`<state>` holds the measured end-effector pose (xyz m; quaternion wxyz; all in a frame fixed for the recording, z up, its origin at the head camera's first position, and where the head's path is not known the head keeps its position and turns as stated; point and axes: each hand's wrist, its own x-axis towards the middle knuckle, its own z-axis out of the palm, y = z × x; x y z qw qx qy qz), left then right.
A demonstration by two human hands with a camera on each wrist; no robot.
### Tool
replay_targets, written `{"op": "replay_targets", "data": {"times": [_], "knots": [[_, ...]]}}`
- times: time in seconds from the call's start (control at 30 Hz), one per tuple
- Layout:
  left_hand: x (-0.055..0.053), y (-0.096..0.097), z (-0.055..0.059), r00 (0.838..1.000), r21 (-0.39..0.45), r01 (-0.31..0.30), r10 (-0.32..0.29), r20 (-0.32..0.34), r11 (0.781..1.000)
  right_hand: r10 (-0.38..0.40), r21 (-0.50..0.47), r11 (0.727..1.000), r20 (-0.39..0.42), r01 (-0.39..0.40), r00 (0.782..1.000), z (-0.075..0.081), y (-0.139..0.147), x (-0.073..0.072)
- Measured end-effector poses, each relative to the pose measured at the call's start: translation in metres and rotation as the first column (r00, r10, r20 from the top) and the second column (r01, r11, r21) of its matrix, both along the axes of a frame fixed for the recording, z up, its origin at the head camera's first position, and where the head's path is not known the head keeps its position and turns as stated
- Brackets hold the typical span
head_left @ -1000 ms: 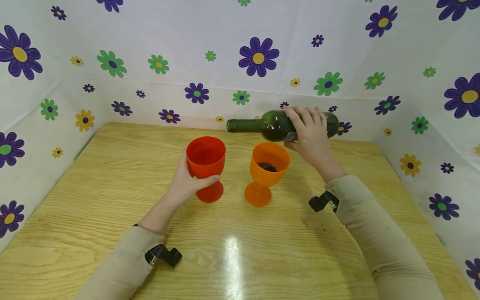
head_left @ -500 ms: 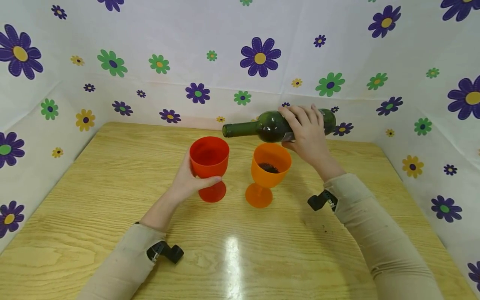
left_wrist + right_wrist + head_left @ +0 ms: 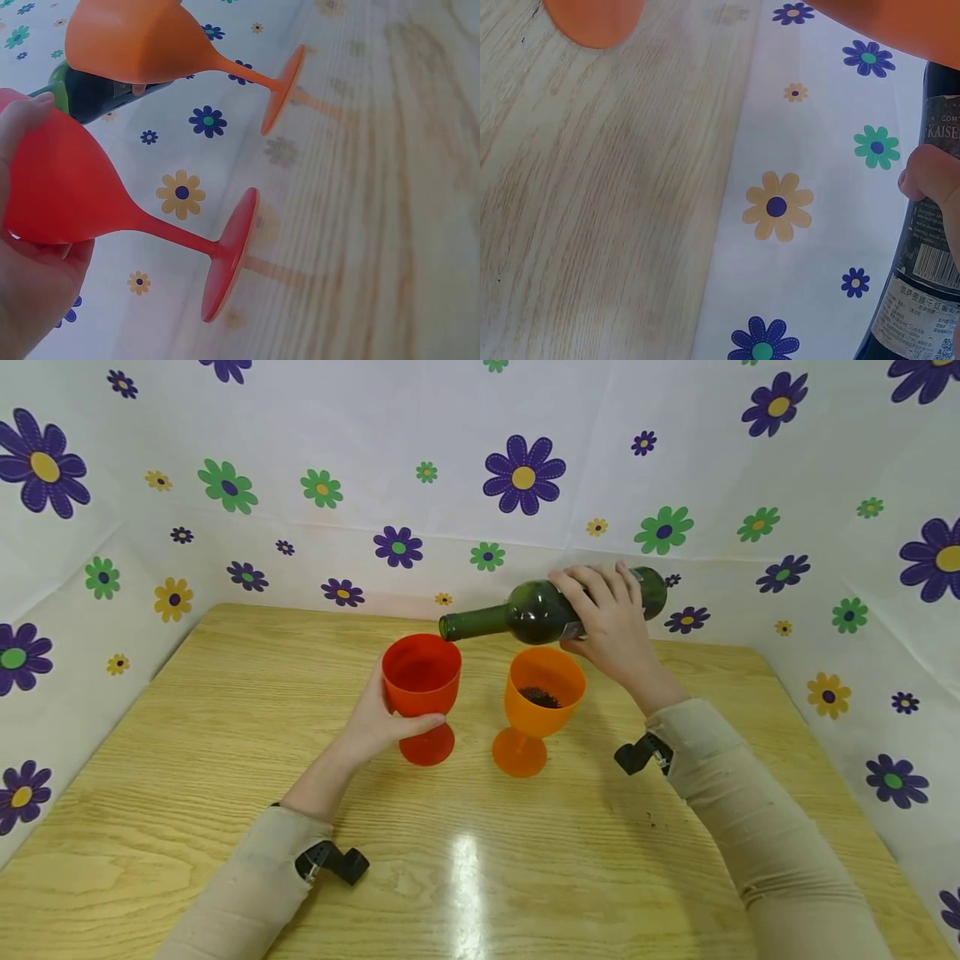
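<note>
My left hand grips the bowl of a red plastic goblet, thumb across its front. The goblet stands upright, and its foot is right at the tabletop in the left wrist view. My right hand grips a green glass wine bottle round its body from above. The bottle lies nearly level in the air, neck pointing left and tipped slightly down, its mouth right at the red goblet's rim. Its printed label shows in the right wrist view. An orange goblet stands between the hands with dark, grainy stuff inside.
The wooden table is enclosed behind and at both sides by a white flowered cloth. The cloth at the back is close behind the bottle. A few dark specks lie on the wood by the right forearm.
The bottle has shifted left and its neck has dipped from level to slightly downward, bringing its mouth to the red goblet's rim. The red goblet has moved a little to the right.
</note>
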<state>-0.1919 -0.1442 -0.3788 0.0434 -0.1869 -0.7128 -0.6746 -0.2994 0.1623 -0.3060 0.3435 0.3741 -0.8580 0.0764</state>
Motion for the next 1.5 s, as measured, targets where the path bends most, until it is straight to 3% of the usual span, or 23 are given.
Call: {"op": "replay_targets", "data": {"times": [0.37, 0.7, 1.03, 1.33, 1.5], "knots": [[0.010, 0.004, 0.017, 1.000, -0.002, 0.011, -0.011, 0.009, 1.000, 0.034, 0.012, 0.999, -0.027, -0.033, 0.999, 0.002, -0.004, -0.005], [0.000, -0.001, 0.000, 1.000, -0.015, -0.003, 0.003, 0.027, 1.000, 0.056, 0.021, 0.998, -0.054, -0.055, 0.997, 0.003, -0.008, -0.006], [0.011, 0.003, 0.019, 1.000, -0.011, 0.016, -0.015, 0.025, 1.000, 0.046, 0.039, 0.998, -0.073, -0.044, 0.996, 0.005, -0.010, -0.006], [-0.001, -0.001, 0.000, 1.000, -0.020, 0.008, -0.008, 0.022, 1.000, 0.048, 0.073, 0.997, -0.124, -0.039, 0.991, 0.007, -0.010, -0.007], [-0.001, -0.001, -0.001, 1.000, -0.023, 0.003, -0.002, 0.027, 1.000, 0.048, 0.078, 0.996, -0.124, -0.039, 0.991, 0.007, -0.010, -0.007]]}}
